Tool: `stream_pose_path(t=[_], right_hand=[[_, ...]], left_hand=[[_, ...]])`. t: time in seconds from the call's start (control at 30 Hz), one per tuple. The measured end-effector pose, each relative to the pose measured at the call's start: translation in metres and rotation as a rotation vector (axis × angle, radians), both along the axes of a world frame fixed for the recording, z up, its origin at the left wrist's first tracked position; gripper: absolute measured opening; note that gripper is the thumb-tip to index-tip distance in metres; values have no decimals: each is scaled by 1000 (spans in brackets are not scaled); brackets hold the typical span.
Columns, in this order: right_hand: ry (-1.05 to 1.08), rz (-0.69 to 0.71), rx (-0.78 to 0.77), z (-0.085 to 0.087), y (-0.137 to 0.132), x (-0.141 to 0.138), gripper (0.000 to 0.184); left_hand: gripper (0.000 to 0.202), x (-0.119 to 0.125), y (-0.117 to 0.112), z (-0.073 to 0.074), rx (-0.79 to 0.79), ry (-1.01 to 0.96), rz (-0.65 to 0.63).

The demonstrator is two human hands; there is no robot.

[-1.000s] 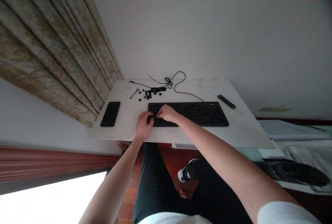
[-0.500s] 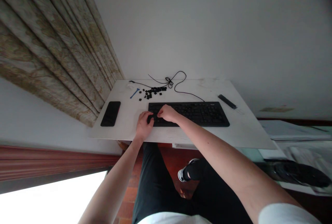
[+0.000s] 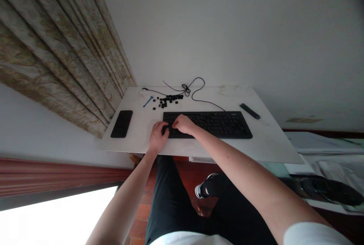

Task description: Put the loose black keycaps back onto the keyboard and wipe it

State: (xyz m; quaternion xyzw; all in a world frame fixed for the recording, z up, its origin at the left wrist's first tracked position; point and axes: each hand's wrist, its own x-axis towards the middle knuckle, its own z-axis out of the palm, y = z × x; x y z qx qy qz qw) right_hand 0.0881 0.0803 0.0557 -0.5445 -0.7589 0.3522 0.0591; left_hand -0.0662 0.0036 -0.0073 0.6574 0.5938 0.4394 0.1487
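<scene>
A black keyboard point(image 3: 216, 124) lies on a white table point(image 3: 264, 142). My left hand point(image 3: 157, 137) grips the keyboard's near left corner, fingers curled over its edge. My right hand point(image 3: 184, 124) rests on the keys at the left part of the keyboard, fingers bent and pressed down together; what is under the fingertips is hidden. A heap of loose black keycaps point(image 3: 166, 101) lies behind the keyboard, with a small blue tool point(image 3: 147, 102) to its left.
A black phone point(image 3: 121, 123) lies at the table's left side by a patterned curtain point(image 3: 65, 48). The keyboard's black cable point(image 3: 193, 88) coils at the back. A slim dark remote-like bar point(image 3: 249, 111) lies back right. A shelf with papers stands to the right.
</scene>
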Motion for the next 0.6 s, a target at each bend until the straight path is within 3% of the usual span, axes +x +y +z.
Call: stream_pose_path(t=[0.37,0.6], right_hand=[[-156,-49,-7,15,-9,-2,10],[-266,-17,34,14,-7,-5,27]], left_hand=[[23,2,-2,1,-1,36,2],[24,6,-3,1,-5,84,10]])
